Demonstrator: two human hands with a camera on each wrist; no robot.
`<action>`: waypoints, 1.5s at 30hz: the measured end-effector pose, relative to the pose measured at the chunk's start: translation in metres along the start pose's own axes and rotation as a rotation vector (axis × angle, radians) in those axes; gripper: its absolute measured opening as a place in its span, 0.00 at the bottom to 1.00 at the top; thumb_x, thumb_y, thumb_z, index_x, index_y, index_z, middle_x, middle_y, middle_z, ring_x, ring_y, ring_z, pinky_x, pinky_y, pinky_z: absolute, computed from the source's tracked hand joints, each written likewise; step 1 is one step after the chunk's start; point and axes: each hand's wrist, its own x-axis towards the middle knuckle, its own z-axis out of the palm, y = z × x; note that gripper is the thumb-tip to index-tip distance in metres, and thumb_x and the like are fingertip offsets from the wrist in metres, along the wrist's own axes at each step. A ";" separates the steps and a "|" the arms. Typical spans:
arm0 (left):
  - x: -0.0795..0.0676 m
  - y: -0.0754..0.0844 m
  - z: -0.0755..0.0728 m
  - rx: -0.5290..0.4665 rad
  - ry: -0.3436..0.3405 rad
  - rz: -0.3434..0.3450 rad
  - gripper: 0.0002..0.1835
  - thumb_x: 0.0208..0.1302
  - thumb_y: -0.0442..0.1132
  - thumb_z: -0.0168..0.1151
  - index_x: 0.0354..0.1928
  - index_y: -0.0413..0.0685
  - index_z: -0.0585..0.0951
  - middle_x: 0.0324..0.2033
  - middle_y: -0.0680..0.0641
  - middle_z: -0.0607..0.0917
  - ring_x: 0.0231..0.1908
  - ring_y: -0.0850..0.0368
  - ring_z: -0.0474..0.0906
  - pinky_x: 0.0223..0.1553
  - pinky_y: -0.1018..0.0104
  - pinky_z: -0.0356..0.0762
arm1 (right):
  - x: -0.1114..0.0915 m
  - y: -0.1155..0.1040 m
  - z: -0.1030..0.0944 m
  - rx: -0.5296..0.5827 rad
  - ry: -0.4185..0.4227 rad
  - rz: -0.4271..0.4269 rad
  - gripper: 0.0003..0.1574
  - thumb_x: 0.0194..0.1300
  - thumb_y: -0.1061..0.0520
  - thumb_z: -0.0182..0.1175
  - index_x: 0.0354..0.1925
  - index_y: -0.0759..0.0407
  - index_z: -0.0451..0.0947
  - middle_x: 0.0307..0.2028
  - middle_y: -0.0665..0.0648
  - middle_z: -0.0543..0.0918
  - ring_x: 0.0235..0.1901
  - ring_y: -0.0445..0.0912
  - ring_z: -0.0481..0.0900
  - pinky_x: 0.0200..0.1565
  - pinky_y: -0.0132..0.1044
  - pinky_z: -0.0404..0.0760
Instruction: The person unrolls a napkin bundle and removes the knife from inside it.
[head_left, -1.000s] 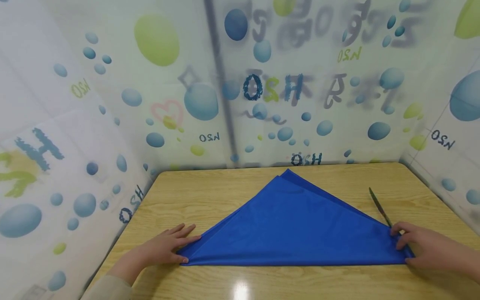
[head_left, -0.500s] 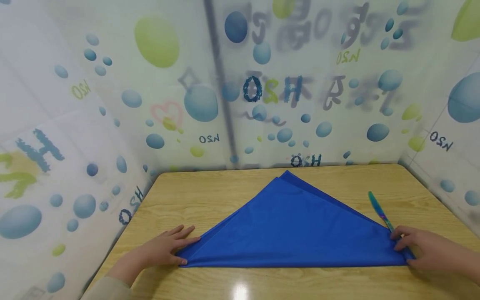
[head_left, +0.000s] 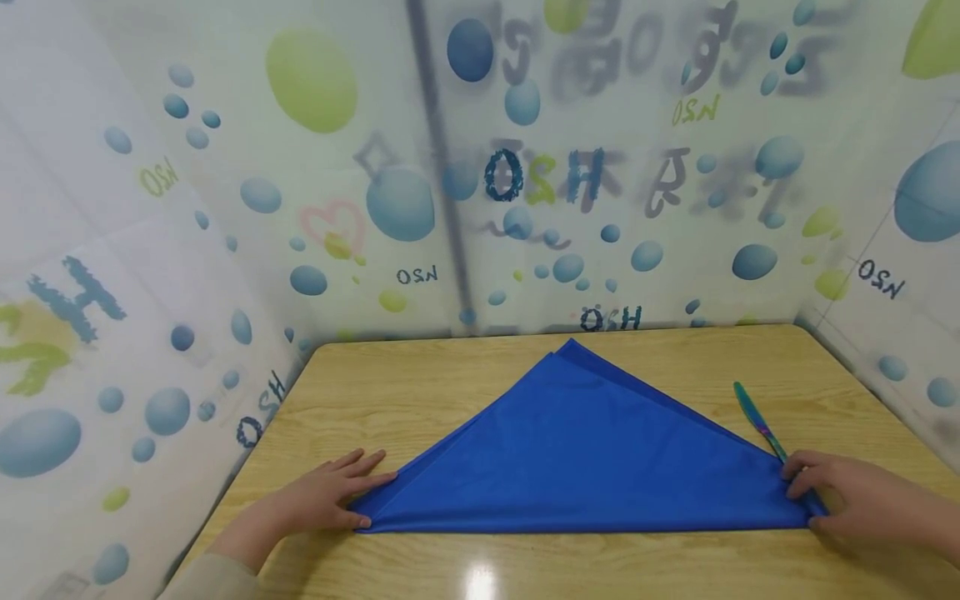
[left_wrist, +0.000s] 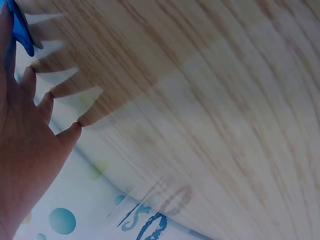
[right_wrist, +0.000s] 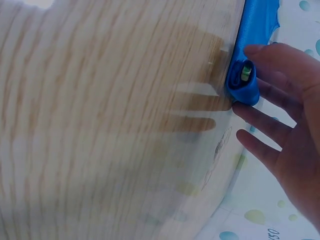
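Note:
A blue cloth (head_left: 585, 458), folded into a triangle, lies with its long edge towards me. My left hand (head_left: 318, 496) rests at its left corner, fingers spread and thumb by the front edge. At the right corner, my right hand (head_left: 847, 496) holds the cloth, rolled there around a knife (head_left: 757, 421). The knife's shiny blue-green blade sticks out beyond the cloth on the far side. In the right wrist view, thumb and fingers hold the roll (right_wrist: 255, 30), and a greenish end of the knife shows inside it. Only a bit of cloth (left_wrist: 22, 32) shows in the left wrist view.
The wood-grain table (head_left: 420, 379) carries the cloth and reflects a light near its front. White curtains (head_left: 645, 108) printed with blue and green dots and lettering stand around its back and sides.
The knife's blade looked dark a second ago and now shows blue-green, so it has turned slightly in the right hand. The left hand and the cloth stay nearly in place.

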 end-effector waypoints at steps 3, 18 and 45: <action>-0.001 0.000 0.000 -0.003 -0.001 0.002 0.37 0.64 0.66 0.55 0.73 0.66 0.64 0.73 0.41 0.57 0.70 0.29 0.49 0.61 0.28 0.52 | 0.000 0.003 0.001 0.004 0.005 -0.018 0.12 0.49 0.48 0.74 0.35 0.39 0.83 0.44 0.46 0.75 0.43 0.41 0.77 0.39 0.37 0.79; -0.003 -0.002 0.001 0.022 0.011 0.012 0.36 0.64 0.65 0.55 0.73 0.67 0.64 0.73 0.41 0.58 0.69 0.28 0.51 0.59 0.27 0.54 | -0.005 0.005 -0.001 -0.002 0.053 0.007 0.15 0.43 0.60 0.72 0.31 0.43 0.83 0.45 0.51 0.72 0.42 0.41 0.76 0.37 0.34 0.78; -0.007 -0.005 0.002 0.022 0.028 0.018 0.36 0.65 0.65 0.55 0.73 0.66 0.65 0.73 0.41 0.58 0.69 0.28 0.51 0.57 0.25 0.54 | -0.017 0.020 -0.003 0.031 0.100 0.024 0.16 0.42 0.61 0.73 0.31 0.46 0.82 0.37 0.45 0.71 0.34 0.30 0.69 0.34 0.32 0.77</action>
